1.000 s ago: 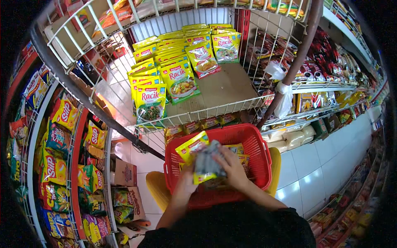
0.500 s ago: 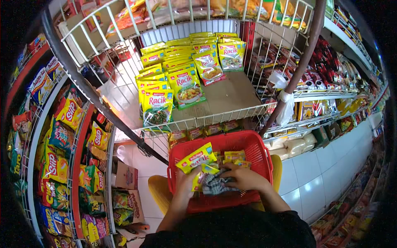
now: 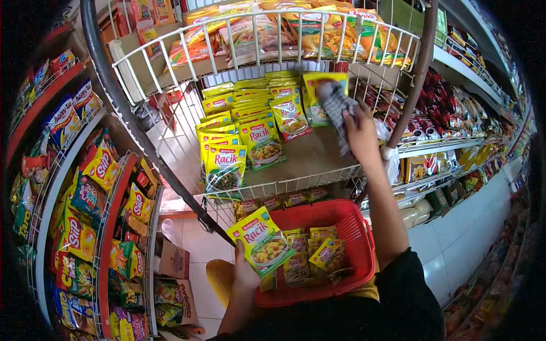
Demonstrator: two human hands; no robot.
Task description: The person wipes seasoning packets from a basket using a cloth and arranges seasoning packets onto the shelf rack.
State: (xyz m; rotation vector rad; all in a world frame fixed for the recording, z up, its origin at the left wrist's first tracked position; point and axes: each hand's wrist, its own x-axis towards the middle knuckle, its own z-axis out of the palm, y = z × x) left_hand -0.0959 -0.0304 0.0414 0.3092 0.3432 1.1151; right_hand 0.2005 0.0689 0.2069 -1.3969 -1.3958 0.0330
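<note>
My left hand [image 3: 245, 274] is closed around the edge of a yellow-green Racik seasoning packet [image 3: 261, 241], held tilted with its front up over the left side of the red basket [image 3: 358, 227]. In the basket lie several smaller yellow seasoning packets [image 3: 329, 256]. My right hand [image 3: 363, 136] reaches over the wire rack's shelf [image 3: 318, 153], gripping a grey checkered cloth [image 3: 342, 118] that is blurred by motion. The cloth partly covers a yellow packet [image 3: 311, 85] at the shelf's right; whether they touch I cannot tell.
Rows of Racik packets [image 3: 222, 167] stand on the shelf's left and middle. Bagged snacks [image 3: 256, 37] fill the upper tier behind a white wire rail [image 3: 273, 59]. Snack shelves [image 3: 108, 227] line the left side; more goods [image 3: 443, 113] hang at right. Dark rack posts [image 3: 412, 85] frame the opening.
My right hand has moved with the cloth from the basket up to the shelf's right side. The left-hand packet now faces up beside the basket's left rim, and the packets inside show more fully.
</note>
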